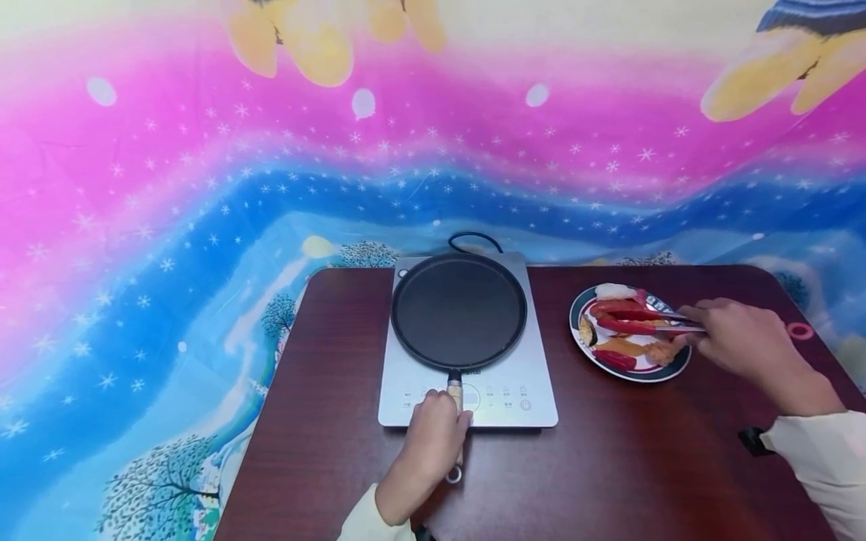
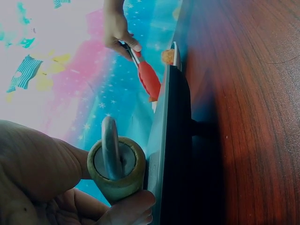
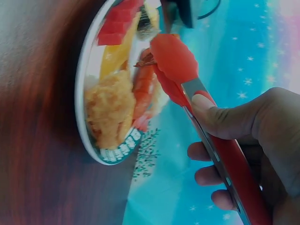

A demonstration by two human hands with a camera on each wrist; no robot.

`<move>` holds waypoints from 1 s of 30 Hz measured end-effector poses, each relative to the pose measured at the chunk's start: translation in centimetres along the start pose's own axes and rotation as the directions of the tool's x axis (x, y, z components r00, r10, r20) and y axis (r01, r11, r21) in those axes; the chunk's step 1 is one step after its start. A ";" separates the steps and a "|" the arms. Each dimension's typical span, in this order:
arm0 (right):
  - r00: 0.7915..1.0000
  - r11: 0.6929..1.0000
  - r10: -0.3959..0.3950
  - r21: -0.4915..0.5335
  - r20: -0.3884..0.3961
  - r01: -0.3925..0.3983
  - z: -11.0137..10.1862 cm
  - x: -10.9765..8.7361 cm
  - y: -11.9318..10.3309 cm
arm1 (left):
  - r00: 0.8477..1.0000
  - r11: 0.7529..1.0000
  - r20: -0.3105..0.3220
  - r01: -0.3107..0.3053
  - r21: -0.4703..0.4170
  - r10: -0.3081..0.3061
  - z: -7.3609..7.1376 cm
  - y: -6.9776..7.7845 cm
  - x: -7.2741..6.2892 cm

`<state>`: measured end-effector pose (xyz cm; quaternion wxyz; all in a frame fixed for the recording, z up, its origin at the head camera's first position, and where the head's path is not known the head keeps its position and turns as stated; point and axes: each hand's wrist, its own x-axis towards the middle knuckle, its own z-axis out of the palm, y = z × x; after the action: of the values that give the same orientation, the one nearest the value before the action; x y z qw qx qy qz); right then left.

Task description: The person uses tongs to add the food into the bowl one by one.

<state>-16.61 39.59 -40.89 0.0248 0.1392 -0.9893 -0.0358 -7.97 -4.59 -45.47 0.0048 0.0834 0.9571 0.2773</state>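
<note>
My left hand (image 1: 433,432) grips the wooden handle (image 2: 115,190) of a flat black frying pan (image 1: 460,312), which sits on a silver induction cooker (image 1: 541,402). In my right hand (image 1: 744,342) is a pair of tongs (image 3: 229,164) with red heads, thumb on one arm and fingers on the other. The tong heads are low over a plate (image 1: 639,376) of mixed food, close together, with a brownish piece showing at their tips. On the plate lie a golden fried piece (image 3: 110,110), red sausage-like pieces (image 3: 144,91), a yellow strip (image 3: 112,61) and red blocks (image 3: 119,23).
The dark red wooden table (image 1: 318,361) carries the cooker at its middle and the plate to the right. A black cord (image 1: 473,234) loops behind the cooker. A pink ring (image 1: 800,330) shows beyond my right wrist. A printed cloth (image 1: 433,120) hangs behind the table.
</note>
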 end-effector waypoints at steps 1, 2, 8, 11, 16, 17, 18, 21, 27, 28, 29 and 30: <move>1.000 1.000 -0.006 -0.001 -0.013 0.006 -0.2 0.0 -0.1 | 1.000 1.000 -0.001 0.004 0.003 -0.004 0.0 0.0 0.0; 1.000 1.000 -0.013 -0.001 -0.029 0.013 -0.3 0.0 -0.2 | 1.000 1.000 -0.002 0.008 0.003 -0.008 0.0 0.0 0.0; 0.993 0.999 -0.035 -0.011 -0.112 0.035 -1.2 0.4 -1.2 | 1.000 1.000 -0.003 -0.001 0.006 0.001 0.0 0.0 0.1; 0.987 0.999 -0.034 -0.008 -0.157 0.033 -1.8 0.9 -2.1 | 1.000 1.000 -0.003 -0.010 0.008 0.010 0.0 0.0 0.1; 0.968 0.999 -0.037 0.010 -0.250 0.041 -3.2 2.8 -4.1 | 1.000 1.000 -0.014 -0.007 0.020 0.007 0.0 0.0 -0.1; 0.966 0.999 -0.033 0.014 -0.255 0.037 -3.6 3.3 -4.5 | 1.000 1.000 -0.015 -0.006 0.023 0.006 0.0 0.0 -0.1; 0.965 0.999 -0.031 0.020 -0.261 0.037 -3.9 3.9 -5.0 | 1.000 1.000 -0.015 -0.003 0.021 0.003 0.0 0.0 -0.1; 0.960 0.998 -0.042 0.025 -0.278 0.051 -4.7 5.6 -6.2 | 1.000 1.000 -0.014 0.000 0.014 0.001 0.0 0.0 -0.1; 0.955 0.993 -0.097 0.033 -0.279 0.111 -5.4 8.6 -8.9 | 1.000 1.000 -0.018 -0.015 0.026 0.016 0.0 0.1 -0.1; 0.958 0.993 -0.099 0.034 -0.271 0.113 -5.4 9.1 -9.4 | 1.000 0.999 -0.019 -0.018 0.028 0.019 0.1 0.1 -0.1; 0.961 0.993 -0.101 0.032 -0.259 0.113 -5.4 9.7 -9.9 | 1.000 0.999 -0.018 -0.018 0.028 0.019 0.1 0.1 -0.1; 0.963 0.993 -0.102 0.029 -0.251 0.113 -5.4 10.2 -10.4 | 1.000 0.999 -0.019 -0.021 0.029 0.022 0.1 0.0 -0.1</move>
<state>-23.29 26.48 -35.86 0.1440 0.1964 -0.9699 0.0020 -7.86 -4.50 -45.55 -0.0085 0.0911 0.9601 0.2642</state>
